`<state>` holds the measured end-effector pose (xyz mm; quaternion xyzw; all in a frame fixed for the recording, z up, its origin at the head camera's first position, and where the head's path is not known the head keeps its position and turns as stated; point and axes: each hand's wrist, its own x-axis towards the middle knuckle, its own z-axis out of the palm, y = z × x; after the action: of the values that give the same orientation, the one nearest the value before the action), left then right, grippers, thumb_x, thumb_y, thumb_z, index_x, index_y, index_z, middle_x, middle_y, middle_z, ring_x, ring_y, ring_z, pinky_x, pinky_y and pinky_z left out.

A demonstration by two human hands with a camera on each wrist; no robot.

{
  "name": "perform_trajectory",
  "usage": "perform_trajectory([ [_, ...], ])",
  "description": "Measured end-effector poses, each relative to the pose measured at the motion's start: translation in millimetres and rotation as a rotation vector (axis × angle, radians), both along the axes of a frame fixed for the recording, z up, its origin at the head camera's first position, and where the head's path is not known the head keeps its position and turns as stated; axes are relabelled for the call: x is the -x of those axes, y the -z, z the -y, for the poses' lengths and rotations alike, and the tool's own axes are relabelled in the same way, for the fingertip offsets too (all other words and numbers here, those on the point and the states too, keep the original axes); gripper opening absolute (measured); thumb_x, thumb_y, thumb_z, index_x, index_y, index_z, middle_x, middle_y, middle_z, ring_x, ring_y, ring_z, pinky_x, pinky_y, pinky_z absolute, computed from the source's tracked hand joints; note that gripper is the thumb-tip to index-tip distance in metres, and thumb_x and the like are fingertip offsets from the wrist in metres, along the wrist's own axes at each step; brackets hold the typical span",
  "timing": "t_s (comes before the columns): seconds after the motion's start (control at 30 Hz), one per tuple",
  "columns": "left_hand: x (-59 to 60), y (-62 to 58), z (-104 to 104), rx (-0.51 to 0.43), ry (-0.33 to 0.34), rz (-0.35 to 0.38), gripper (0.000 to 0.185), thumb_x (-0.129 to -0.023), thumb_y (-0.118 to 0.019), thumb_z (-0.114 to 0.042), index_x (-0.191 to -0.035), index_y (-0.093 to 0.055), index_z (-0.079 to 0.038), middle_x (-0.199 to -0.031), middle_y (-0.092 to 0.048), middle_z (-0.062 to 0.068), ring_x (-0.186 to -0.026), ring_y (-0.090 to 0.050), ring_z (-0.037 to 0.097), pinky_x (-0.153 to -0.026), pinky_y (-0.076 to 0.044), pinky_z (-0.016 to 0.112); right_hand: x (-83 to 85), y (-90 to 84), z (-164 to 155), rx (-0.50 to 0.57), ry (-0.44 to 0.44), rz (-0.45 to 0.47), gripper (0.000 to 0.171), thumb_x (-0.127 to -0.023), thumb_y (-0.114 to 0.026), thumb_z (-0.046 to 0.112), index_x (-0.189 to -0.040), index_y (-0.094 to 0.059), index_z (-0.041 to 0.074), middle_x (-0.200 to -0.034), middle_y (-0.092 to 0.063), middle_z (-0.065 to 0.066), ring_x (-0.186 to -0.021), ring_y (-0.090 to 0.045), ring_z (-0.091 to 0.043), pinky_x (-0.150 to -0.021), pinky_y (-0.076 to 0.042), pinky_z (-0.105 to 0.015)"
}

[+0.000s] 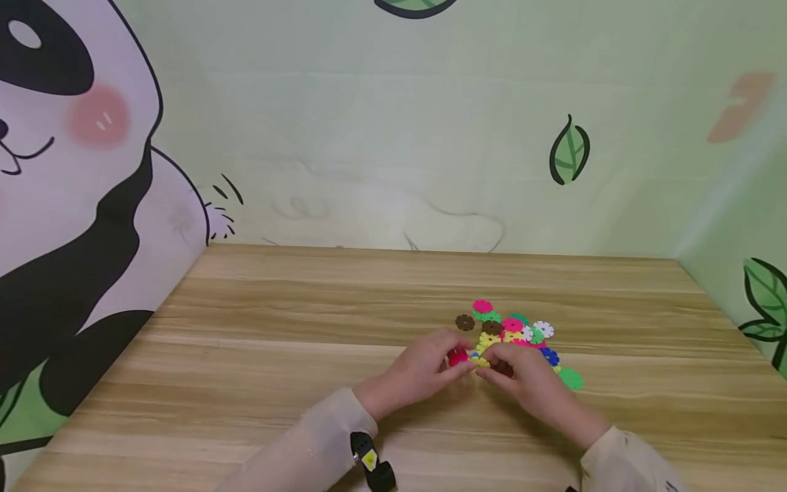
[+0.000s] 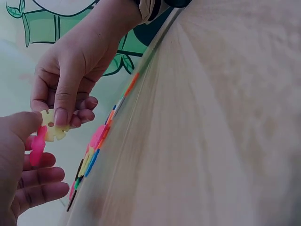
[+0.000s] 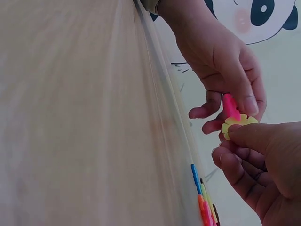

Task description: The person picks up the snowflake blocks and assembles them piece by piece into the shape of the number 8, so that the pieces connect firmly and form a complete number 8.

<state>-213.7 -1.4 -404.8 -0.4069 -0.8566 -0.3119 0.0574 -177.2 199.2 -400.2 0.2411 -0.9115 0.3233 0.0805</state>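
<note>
No words, numbers or brand marks can be read in any view; the wall (image 1: 393, 137) carries only drawn panda and leaf pictures, without lettering

- Left hand (image 1: 424, 369): forearm angled in from the lower left, fingers curled, thumb and forefinger pinching at the tips.
- Right hand (image 1: 529, 379): forearm in from the lower right, fingers curled, pinching.
- Fingertips of both hands meet, knuckles up.
</note>
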Motion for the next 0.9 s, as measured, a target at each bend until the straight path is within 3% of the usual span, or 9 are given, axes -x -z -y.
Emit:
perform_trajectory([
  [0.37,0.6,3.8,-0.4,0.022,0.036,-0.143,0.013,-0.091,-0.065,-0.022,-0.095,-0.067,-0.01,-0.091,-0.065,0.002,-0.079,-0.059,0.012,-0.071,-0.047,0.017,2.6,0.5,-2.4,-0.001,-0.026,0.071,0.006,-0.085,-0.071,0.009,-0.086,-0.067,0.012,-0.078,-0.067,0.005,-0.069,-0.053,0.004,-0.062,-0.05,-0.018],
  [0.63,-0.1,4.4,1.5,0.046,-0.007,-0.168,0.012,-0.092,-0.063,-0.019,-0.098,-0.068,-0.009,-0.092,-0.066,0.002,-0.081,-0.062,0.013,-0.074,-0.051,0.022,7.3,-11.3,-20.6,-0.035,0.052,0.081,0.008,-0.084,-0.071,0.008,-0.091,-0.066,0.008,-0.081,-0.065,0.004,-0.073,-0.056,-0.001,-0.065,-0.051,-0.019],
  [0.9,2.8,7.3,1.1,0.086,-0.019,-0.167,0.013,-0.093,-0.062,-0.019,-0.1,-0.069,-0.01,-0.091,-0.066,0.002,-0.077,-0.06,0.012,-0.07,-0.049,0.02,11.9,-11.0,-30.6,-0.156,0.14,0.049,0.01,-0.081,-0.075,0.012,-0.087,-0.069,0.007,-0.079,-0.063,0.003,-0.071,-0.054,-0.007,-0.063,-0.049,-0.021],
])
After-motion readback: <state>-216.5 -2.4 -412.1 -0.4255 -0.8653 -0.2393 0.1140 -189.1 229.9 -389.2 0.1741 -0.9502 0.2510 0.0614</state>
